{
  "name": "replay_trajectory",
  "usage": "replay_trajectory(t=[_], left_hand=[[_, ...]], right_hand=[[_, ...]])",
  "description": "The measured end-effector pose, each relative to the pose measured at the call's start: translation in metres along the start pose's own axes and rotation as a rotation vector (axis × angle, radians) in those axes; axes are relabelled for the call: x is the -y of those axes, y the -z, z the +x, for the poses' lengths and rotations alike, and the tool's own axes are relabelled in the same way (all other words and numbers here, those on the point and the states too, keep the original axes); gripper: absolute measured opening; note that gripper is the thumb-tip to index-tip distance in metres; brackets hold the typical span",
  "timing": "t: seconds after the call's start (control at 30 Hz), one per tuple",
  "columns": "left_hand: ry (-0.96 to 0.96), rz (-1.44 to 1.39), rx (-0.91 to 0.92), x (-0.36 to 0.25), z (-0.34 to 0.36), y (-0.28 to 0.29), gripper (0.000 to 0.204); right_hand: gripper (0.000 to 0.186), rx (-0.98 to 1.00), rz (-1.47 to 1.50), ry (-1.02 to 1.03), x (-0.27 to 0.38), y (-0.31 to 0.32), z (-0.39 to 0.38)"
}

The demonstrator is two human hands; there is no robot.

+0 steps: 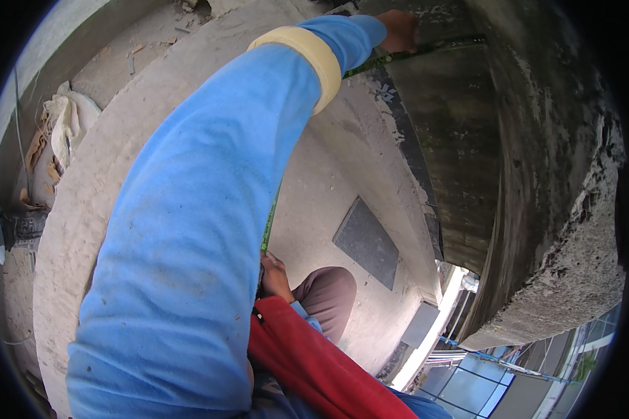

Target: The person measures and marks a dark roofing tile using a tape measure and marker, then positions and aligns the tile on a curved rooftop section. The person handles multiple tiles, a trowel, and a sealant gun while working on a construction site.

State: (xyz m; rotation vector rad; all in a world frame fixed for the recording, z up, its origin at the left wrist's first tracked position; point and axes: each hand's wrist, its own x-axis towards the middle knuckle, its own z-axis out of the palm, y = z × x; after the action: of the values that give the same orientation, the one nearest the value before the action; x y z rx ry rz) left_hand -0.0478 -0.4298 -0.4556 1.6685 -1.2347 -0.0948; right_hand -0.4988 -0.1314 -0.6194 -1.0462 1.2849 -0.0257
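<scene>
My left arm, in a blue sleeve with a cream band at the forearm, stretches up across the view. At its end my left hand (400, 31) is closed against the dark slab surface (447, 105), beside a thin dark-green line; what its fingers hold is hidden. Lower down, partly behind that sleeve, my right hand (277, 278) is closed with its fingers curled. From it rises a narrow green marked strip, which looks like the blade of a tape measure (269, 227). The sleeve covers the strip's middle, and only a dark edge of the case shows.
A dark grey tile (367, 241) lies on the pale concrete surface (311, 188). At right curves a rough, stained concrete wall (538, 174). A crumpled whitish cloth (66, 126) and debris lie at left. A red garment (314, 363) and a bent knee (326, 300) show below.
</scene>
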Motion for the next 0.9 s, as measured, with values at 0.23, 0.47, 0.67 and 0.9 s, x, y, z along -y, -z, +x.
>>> replay_trajectory(t=[0.23,0.47,0.67,0.9], left_hand=[[-0.015,0.031,0.011,-0.0031,-0.0012,0.0023,0.033],[-0.02,0.009,-0.002,-0.0033,-0.0016,0.0003,0.036],[-0.02,0.035,0.04,-0.0022,0.0005,0.0014,0.04],[0.025,0.001,-0.002,-0.0035,-0.0054,0.0046,0.041]], right_hand=[[0.028,-0.004,0.009,0.008,-0.0026,0.0015,-0.0002],[0.027,-0.018,0.016,-0.003,0.0011,-0.0016,-0.0036],[0.027,-0.006,0.049,0.004,-0.0056,0.0015,0.0024],[0.028,-0.022,-0.027,0.026,-0.0009,-0.0002,-0.0011]])
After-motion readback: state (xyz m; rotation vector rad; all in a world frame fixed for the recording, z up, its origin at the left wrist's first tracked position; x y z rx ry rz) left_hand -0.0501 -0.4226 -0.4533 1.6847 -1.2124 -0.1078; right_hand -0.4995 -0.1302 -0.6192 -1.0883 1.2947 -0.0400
